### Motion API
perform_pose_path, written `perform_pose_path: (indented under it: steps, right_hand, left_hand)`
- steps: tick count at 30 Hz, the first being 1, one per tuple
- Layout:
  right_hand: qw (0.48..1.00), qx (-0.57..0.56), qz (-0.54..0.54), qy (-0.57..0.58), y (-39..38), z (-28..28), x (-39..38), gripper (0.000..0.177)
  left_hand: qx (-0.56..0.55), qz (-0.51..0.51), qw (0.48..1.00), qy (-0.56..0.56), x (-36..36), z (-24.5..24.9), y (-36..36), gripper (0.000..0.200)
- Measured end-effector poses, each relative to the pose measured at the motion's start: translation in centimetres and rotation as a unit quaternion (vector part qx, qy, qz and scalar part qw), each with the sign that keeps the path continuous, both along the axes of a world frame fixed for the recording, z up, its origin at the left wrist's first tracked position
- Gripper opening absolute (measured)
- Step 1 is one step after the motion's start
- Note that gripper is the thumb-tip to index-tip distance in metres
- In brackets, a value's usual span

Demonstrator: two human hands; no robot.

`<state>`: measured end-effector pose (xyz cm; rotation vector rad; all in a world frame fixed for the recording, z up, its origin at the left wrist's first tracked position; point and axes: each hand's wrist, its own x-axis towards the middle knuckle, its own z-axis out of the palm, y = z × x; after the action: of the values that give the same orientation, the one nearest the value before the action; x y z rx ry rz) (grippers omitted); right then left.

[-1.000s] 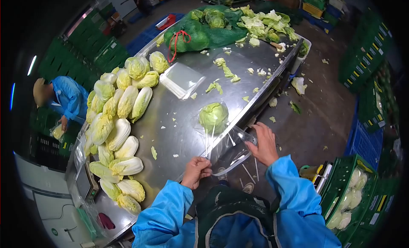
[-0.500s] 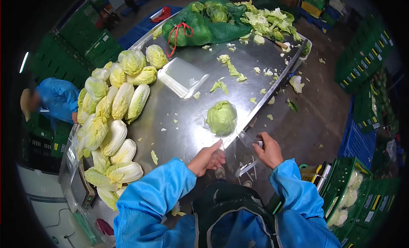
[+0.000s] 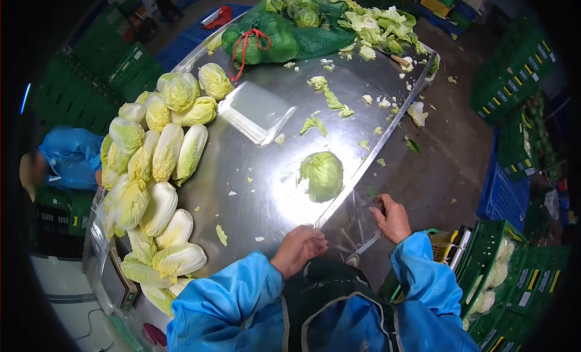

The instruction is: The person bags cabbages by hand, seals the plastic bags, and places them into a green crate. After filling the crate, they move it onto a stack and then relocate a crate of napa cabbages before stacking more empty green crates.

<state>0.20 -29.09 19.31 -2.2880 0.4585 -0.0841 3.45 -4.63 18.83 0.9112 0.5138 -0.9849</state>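
A round green cabbage [image 3: 322, 176] rests on the steel table close to its front edge. Between my hands, just off that edge, a clear plastic bag [image 3: 356, 223] is stretched out, thin and hard to see. My left hand [image 3: 299, 250] has its fingers curled on the bag's left side, below the cabbage. On the right, my right hand [image 3: 392, 219] pinches the other side of the bag. Neither hand touches the cabbage. A stack of flat clear bags [image 3: 257, 115] lies farther back on the table.
Several napa cabbages [image 3: 158, 210] are piled along the table's left side. A green mesh sack [image 3: 290, 34] of cabbages and loose leaves [image 3: 384, 26] lie at the back. Green crates [image 3: 490, 267] stand at right. Across the pile is a person in blue [image 3: 71, 158].
Both hands have spread the clear bag wider between them. My left hand has moved down and slightly right, closing its fingers. The camera view has shifted a little; the cabbage stays on the table.
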Motion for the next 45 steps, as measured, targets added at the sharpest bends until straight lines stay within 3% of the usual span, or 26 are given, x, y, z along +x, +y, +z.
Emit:
perform_pose_path:
  steps: [2,4,7,9,11,13,14,15,17,18,19,21,25,27,30,31,33,35,38,39,42,43,45]
  right_hand:
    - [0.995,-0.027,0.059,0.077,0.0,0.2,0.2,0.016]
    - [0.994,-0.034,0.06,0.09,0.0,-0.3,0.5,0.015]
    - [0.995,-0.053,0.045,0.076,-0.4,0.4,1.7,0.016]
    - [0.996,-0.076,0.04,0.038,-1.3,1.6,3.9,0.017]
    - [0.994,-0.099,0.054,0.012,-2.0,4.1,6.9,0.017]
    - [0.988,-0.14,0.066,-0.012,-2.1,6.8,9.4,0.018]
    - [0.989,-0.131,0.065,0.007,-1.6,8.1,9.9,0.018]
    - [0.99,-0.122,0.065,0.025,-1.1,8.9,10.1,0.018]
    - [0.989,-0.125,0.079,0.012,-0.8,7.9,8.6,0.018]
    - [0.987,-0.127,0.095,-0.002,-0.4,7.3,7.5,0.018]
    - [0.987,-0.127,0.099,-0.001,-0.1,7.1,6.2,0.018]
    - [0.998,-0.023,0.05,0.035,0.4,6.2,2.9,0.017]
    - [0.996,0.021,0.066,0.061,0.4,3.4,-2.8,0.016]
    - [0.991,0.116,0.062,-0.005,0.4,1.6,-4.9,0.017]
    - [0.989,0.116,0.079,0.045,-0.8,0.4,-6.4,0.019]
    - [0.988,0.09,0.102,0.079,-1.3,0.2,-6.6,0.02]
    - [0.99,0.095,0.093,0.053,-2.2,0.0,-6.7,0.023]
    - [0.992,0.085,0.097,0.009,-3.6,-0.5,-6.5,0.025]
    - [0.971,0.23,0.045,0.052,-4.0,0.6,-6.1,0.022]
    - [0.972,0.225,0.052,0.054,-4.1,0.9,-6.2,0.022]
    - [0.99,-0.062,0.07,-0.104,-2.5,4.3,-5.8,0.012]
    - [0.988,-0.069,0.083,-0.106,-0.9,6.2,-5.5,0.012]
    - [0.931,-0.079,0.27,-0.234,2.5,8.5,-5.1,0.012]
  left_hand:
    - [-0.035,0.013,0.999,0.021,0.0,-0.2,0.2,0.011]
    - [-0.092,0.03,0.989,0.11,0.2,-0.4,0.0,0.009]
    - [-0.123,-0.013,0.98,0.154,2.3,-0.8,0.7,0.007]
    - [-0.122,-0.027,0.986,0.113,6.3,-0.1,1.9,0.019]
    - [-0.048,0.002,0.997,0.068,10.8,3.9,1.5,0.018]
    - [-0.145,-0.057,0.988,-0.001,14.7,3.1,3.4,0.008]
    - [-0.194,-0.001,0.98,0.046,14.8,3.4,3.3,0.01]
    - [-0.196,-0.002,0.979,0.047,14.2,3.7,3.2,0.01]
    - [-0.049,0.02,0.997,0.053,11.2,4.7,3.5,0.012]
    - [-0.034,-0.003,0.998,0.047,9.5,3.6,4.1,0.011]
    - [-0.053,-0.014,0.998,0.001,7.6,1.3,5.2,0.011]
    - [-0.033,-0.025,0.998,0.053,3.6,1.3,5.7,0.013]
    - [-0.077,-0.03,0.996,0.042,-2.5,-1.4,6.6,0.015]
    - [0.102,-0.036,0.994,0.008,-4.8,-0.4,6.2,0.014]
    - [0.174,-0.074,0.98,-0.06,-7.4,-1.8,6.5,0.012]
    - [0.18,-0.068,0.979,-0.062,-8.1,-2.2,6.7,0.012]
    - [0.197,-0.135,0.966,-0.101,-8.9,-2.5,6.8,0.013]
    - [0.214,-0.125,0.963,-0.109,-9.7,-2.0,6.2,0.014]
    - [0.149,-0.011,0.986,-0.071,-11.0,-1.8,5.2,0.015]
    - [0.145,-0.002,0.987,-0.07,-11.3,-1.6,4.9,0.015]
    - [0.005,0.134,0.991,-0.011,-12.0,-2.1,4.4,0.012]
    - [-0.003,0.146,0.989,-0.013,-12.2,-2.5,4.3,0.012]
    - [-0.015,0.153,0.987,-0.051,-12.5,-3.1,4.1,0.012]
